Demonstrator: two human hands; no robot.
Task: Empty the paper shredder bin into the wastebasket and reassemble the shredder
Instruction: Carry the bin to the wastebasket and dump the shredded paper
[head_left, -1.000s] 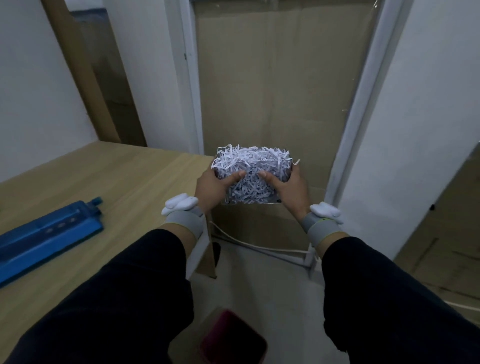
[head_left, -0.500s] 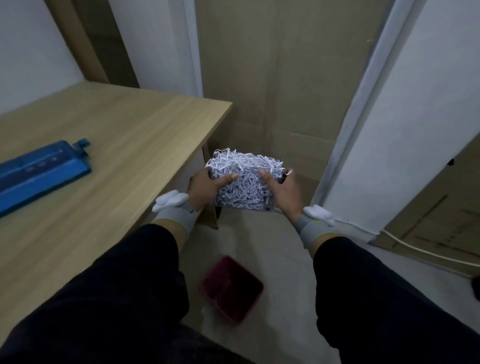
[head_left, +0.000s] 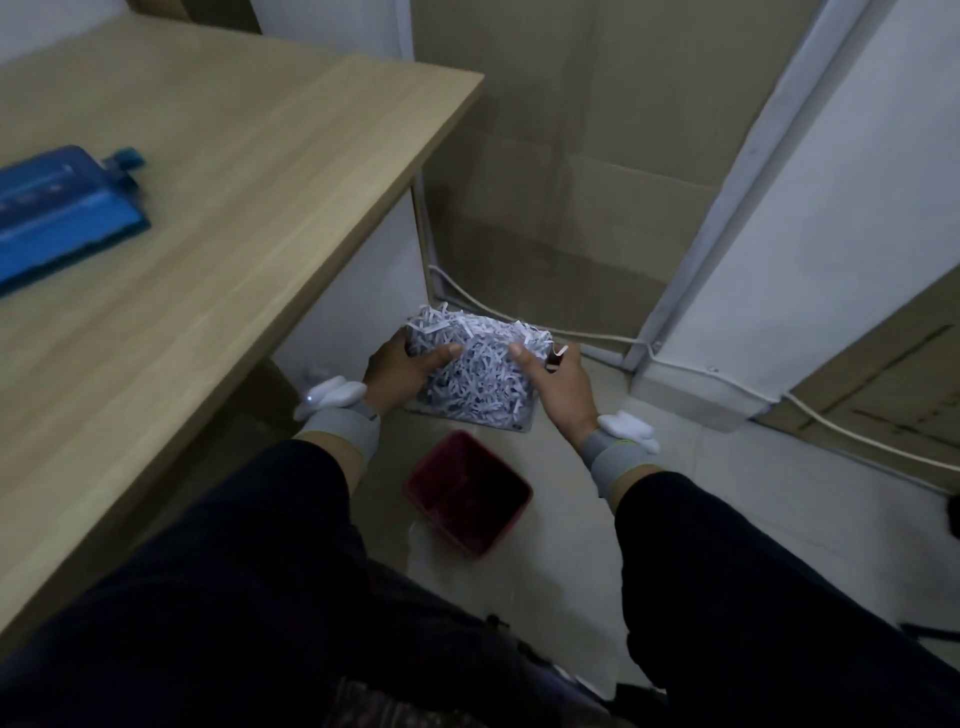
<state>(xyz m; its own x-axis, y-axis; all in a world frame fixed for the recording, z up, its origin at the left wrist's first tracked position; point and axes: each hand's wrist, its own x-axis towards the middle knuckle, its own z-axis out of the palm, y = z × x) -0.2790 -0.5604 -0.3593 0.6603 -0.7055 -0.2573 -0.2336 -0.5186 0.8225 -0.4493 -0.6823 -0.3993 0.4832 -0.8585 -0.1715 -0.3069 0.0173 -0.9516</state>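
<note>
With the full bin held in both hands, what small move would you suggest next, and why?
Probably bring the shredder bin back over the red wastebasket before tipping. The left hand and right hand hold it upright and heaped, beyond the basket's far rim.

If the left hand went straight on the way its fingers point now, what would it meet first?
The left hand is already pressed against the clear bin full of shredded paper, so it would meet that first. The right hand grips the opposite side, probably next in line, though depth is unclear.
</note>
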